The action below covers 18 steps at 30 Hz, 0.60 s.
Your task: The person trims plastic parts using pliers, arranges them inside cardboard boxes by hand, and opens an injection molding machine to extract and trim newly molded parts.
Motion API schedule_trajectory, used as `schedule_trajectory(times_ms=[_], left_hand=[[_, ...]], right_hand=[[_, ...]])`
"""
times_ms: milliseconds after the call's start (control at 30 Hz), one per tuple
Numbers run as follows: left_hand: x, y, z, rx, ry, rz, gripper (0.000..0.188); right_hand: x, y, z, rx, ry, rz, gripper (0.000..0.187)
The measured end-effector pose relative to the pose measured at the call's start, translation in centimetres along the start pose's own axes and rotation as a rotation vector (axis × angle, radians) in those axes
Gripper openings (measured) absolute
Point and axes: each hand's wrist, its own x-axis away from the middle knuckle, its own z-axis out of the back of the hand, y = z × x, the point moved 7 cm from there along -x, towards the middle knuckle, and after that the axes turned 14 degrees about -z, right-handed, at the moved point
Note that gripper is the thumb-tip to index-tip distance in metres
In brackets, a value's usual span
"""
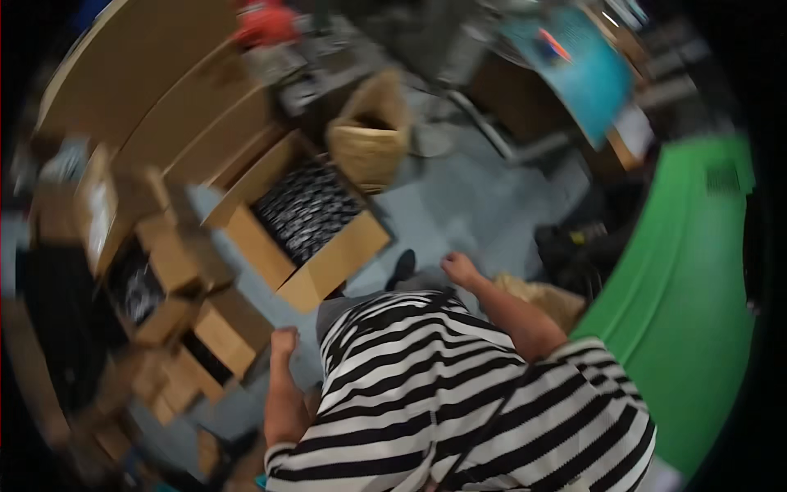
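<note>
My left hand (284,339) hangs by my side, its fingers curled in a loose fist with no object showing in it. It is nearest to an open brown carton (225,338) on the left. In front of my body, my right hand (460,269) is also curled closed, and I see nothing in it. Ahead and to the left stands a large open cardboard box (334,258), flaps spread, filled with many small dark and silvery pieces (308,207). Neither hand touches it. Motion blurs the picture, so finer finger detail is lost.
A brown paper sack (370,152) stands behind the large box. Several cartons crowd the left, near tall cardboard sheets (143,78). A long green surface (689,312) curves along my right, with dark bags (574,246) beside it. Farther off is a table with a blue-green top (578,74).
</note>
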Motion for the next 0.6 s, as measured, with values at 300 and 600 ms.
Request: schedule_trajectory(times_ms=[300,600], left_hand=[[-21.4,27.5,-5.3,0.12,-0.285,0.379,0.014],[-38.2,62.3,-17.1,0.1,-0.27,-0.215,0.028]], right_hand=[[2.4,14.2,8.8,-0.323,0.378,-0.391,0.031],[-1.4,22.9,17.8,-0.399,0.532,-0.561,0.028]])
